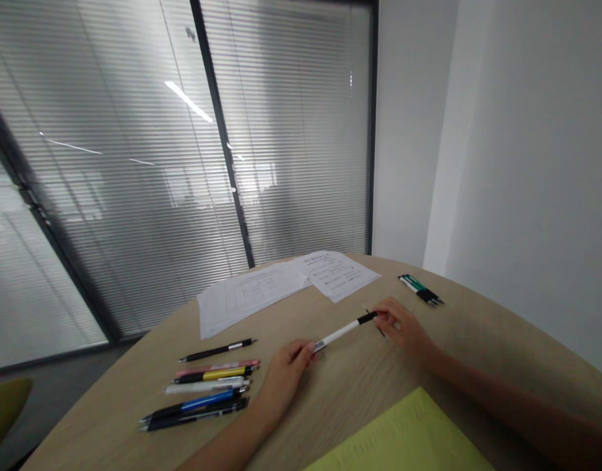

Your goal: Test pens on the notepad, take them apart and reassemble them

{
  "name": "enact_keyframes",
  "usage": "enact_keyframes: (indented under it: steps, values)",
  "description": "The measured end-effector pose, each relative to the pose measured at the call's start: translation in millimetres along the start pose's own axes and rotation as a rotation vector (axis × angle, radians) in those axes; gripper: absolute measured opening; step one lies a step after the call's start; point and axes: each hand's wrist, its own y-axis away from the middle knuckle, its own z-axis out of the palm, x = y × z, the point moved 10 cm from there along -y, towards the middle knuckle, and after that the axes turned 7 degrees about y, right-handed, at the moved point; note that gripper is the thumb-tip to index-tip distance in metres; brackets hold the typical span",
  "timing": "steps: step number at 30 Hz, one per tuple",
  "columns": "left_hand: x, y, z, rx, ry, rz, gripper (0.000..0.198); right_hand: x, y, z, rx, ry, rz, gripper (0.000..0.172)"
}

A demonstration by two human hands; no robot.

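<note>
A pen with a white barrel and a black grip (344, 332) is stretched between my two hands just over the table. My left hand (287, 371) pinches its clip end. At the other end, the fingers of my right hand (403, 328) are closed on the black grip, and they hide the tip. A thin dark line shows by the right fingertips; what it is I cannot tell. To the left of my left hand lies a row of several pens (210, 387) in pink, yellow, white, blue and black. A black pen (217, 350) lies a little apart, beyond that row.
Printed paper sheets (254, 291) lie at the far side of the round wooden table (350, 373). Green and white pens with black grips (421, 290) lie at the far right. A yellow sheet or pad (404, 438) is at the near edge. Glass with blinds (134, 196) stands behind.
</note>
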Motion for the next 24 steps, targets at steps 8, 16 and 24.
enact_keyframes:
  steps: [8, 16, 24]
  values:
    - [-7, -2, -8.2, 0.076, 0.061, -0.018, 0.038, 21, -1, -14, 0.165, 0.177, 0.142, 0.011]
    - [-5, -1, -8.1, 0.074, 0.046, -0.015, 0.038, -16, 3, 3, 0.020, 0.651, -0.096, 0.005]
    - [-4, -1, -8.0, 0.077, 0.034, -0.021, 0.036, -15, 3, 12, -0.066, 0.640, -0.118, 0.008]
